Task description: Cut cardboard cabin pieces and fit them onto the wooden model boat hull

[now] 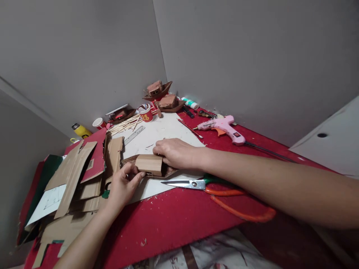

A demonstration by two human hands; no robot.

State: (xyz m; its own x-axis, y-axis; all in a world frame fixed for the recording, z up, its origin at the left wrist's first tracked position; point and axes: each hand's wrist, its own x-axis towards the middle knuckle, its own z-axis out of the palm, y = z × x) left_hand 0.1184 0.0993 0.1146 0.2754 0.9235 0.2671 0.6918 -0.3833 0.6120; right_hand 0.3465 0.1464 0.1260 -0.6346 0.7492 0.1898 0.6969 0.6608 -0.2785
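A small model boat (169, 172) lies on a white sheet (165, 129), and a curved piece of tan cardboard (148, 163) sits over its middle like a roof. My left hand (126, 183) pinches the boat's near left side, close to the cardboard's lower corner. At the cardboard's right end, my right hand (175, 152) has its fingers curled against the far edge; the fingertips are partly hidden. Just in front of the boat, scissors (196, 184) with orange and green handles rest with their blades pointing left.
A pink glue gun (224, 127) lies right, its cord trailing away. Stacked cardboard (75, 168) fills the left. Behind are finished model boats (169, 101), a red paper cup (146, 113), thin sticks (123, 125), a ruler (134, 135), a paintbrush (189, 127) and a yellow bottle (81, 130).
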